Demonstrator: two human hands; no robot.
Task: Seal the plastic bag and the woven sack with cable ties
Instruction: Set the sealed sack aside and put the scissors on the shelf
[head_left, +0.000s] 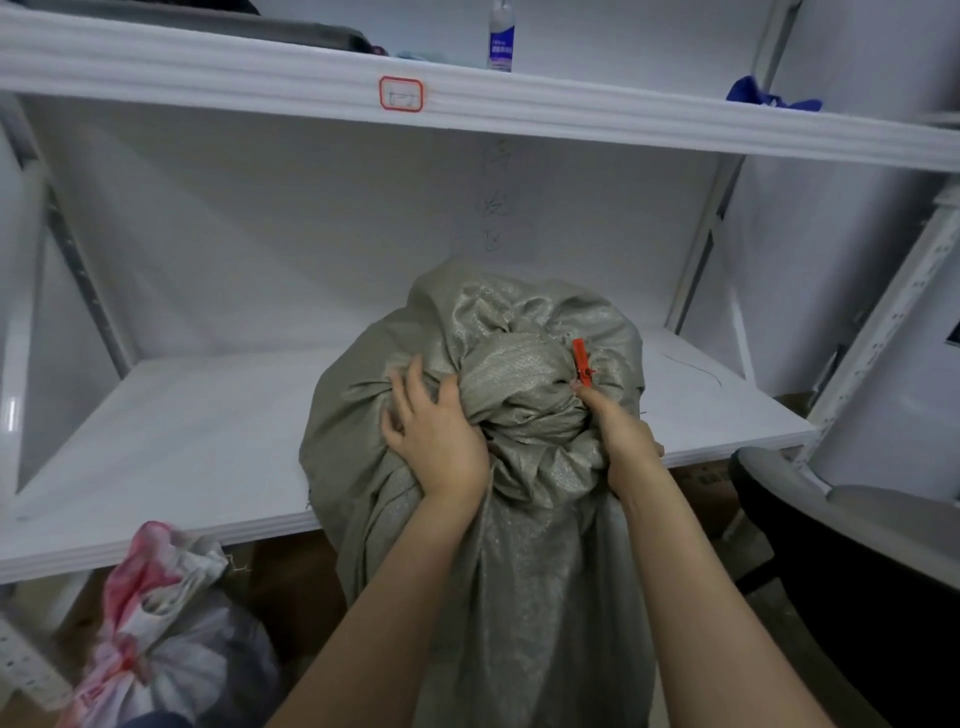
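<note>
Now, rack (208, 67): white, is filling the background, its two boards running across the view.
Shelf (182, 441): the rack's lower board, is carrying the sack's leaning top at its front edge.
Sack (530, 571): grey woven, is rising from below the frame in front of the rack, its full top leaning onto the shelf, its mouth gathered into a twisted neck between both hands.
Chair (857, 545): dark with a grey seat, is sitting at the right, near the sack but apart from it.
Bag (156, 623): white plastic with red marks, is lying low on the left under the shelf edge, its top bunched; whether it is tied cannot be told.
Left hand (436, 441): is gripping the sack's folds left of the neck, fingers (415, 382) spread apart and digging into the cloth.
Right hand (623, 436): is clutching the neck's right side, fingers curling together into the weave and mostly hidden; its topmost fingertip is touching the tie's lower end.
Bottle (501, 39): clear with a blue label, is standing upright on the top board.
Cloth (763, 96): blue, is lying on the top board at the right.
Sticker (401, 94): red-bordered, is sitting on the top board's front edge.
Tie (582, 361): orange, is sticking up at the right of the neck, just above the right hand.
</note>
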